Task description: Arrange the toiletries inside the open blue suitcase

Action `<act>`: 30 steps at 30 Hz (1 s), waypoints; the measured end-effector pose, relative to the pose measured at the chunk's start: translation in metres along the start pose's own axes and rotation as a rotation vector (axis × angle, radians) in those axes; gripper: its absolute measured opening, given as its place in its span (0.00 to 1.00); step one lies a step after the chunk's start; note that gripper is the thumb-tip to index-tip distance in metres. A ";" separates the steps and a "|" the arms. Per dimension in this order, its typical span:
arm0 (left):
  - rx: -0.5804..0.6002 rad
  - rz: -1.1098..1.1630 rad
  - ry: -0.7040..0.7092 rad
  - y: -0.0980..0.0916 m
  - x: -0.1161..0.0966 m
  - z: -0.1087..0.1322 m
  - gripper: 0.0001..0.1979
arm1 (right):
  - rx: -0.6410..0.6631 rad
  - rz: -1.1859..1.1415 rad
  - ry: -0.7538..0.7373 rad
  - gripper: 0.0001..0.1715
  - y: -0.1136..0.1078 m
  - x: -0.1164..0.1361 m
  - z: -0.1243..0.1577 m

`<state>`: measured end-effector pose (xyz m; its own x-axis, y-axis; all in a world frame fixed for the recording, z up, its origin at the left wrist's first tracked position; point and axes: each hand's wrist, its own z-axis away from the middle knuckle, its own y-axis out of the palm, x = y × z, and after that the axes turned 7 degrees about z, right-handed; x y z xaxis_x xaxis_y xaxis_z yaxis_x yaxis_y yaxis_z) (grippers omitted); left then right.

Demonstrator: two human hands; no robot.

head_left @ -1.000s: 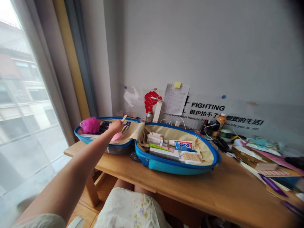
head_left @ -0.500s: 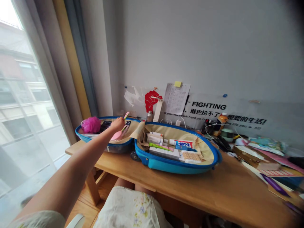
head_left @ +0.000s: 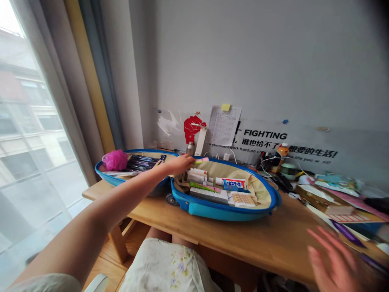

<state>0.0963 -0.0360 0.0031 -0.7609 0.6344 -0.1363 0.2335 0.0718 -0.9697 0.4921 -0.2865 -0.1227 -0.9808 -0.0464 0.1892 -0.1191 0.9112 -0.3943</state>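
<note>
left hand (head_left: 180, 164): arm outstretched, fingers closed on pink item (head_left: 202, 160), above blue case (head_left: 223, 211) rim
right hand (head_left: 332, 259): open wide, blurred, cut off by frame bottom
pink item: partly hidden, kind unclear

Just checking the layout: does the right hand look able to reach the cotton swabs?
Probably yes: the right hand is open above the desk, and only the suitcase's low blue rim lies before the cotton swabs.

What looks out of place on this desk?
The open blue suitcase stands out, lying on a wooden desk with neat rows of tubes inside, while papers and booklets sit jumbled at the desk's right end.
</note>
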 end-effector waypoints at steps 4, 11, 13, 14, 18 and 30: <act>0.196 -0.055 0.177 0.019 -0.038 -0.001 0.19 | 0.038 -0.144 -0.150 0.24 0.068 0.018 -0.036; 0.265 -0.168 0.283 0.053 -0.057 -0.002 0.18 | -0.068 -0.274 -0.115 0.23 0.120 0.038 -0.039; 0.248 -0.169 0.297 0.059 -0.057 -0.003 0.18 | -0.121 -0.286 -0.131 0.23 0.121 0.039 -0.032; 0.239 -0.164 0.302 0.061 -0.057 -0.004 0.17 | -0.139 -0.293 -0.139 0.23 0.121 0.039 -0.029; 0.230 -0.150 0.306 0.067 -0.058 -0.007 0.17 | -0.141 -0.315 -0.153 0.23 0.121 0.037 -0.023; 0.256 -0.157 0.270 0.055 -0.068 -0.003 0.17 | -0.100 -0.325 -0.118 0.24 0.120 0.034 -0.021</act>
<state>0.1626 -0.0727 -0.0400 -0.5813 0.8126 0.0425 -0.0572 0.0113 -0.9983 0.4474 -0.1703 -0.1446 -0.9060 -0.3819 0.1825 -0.4177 0.8765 -0.2394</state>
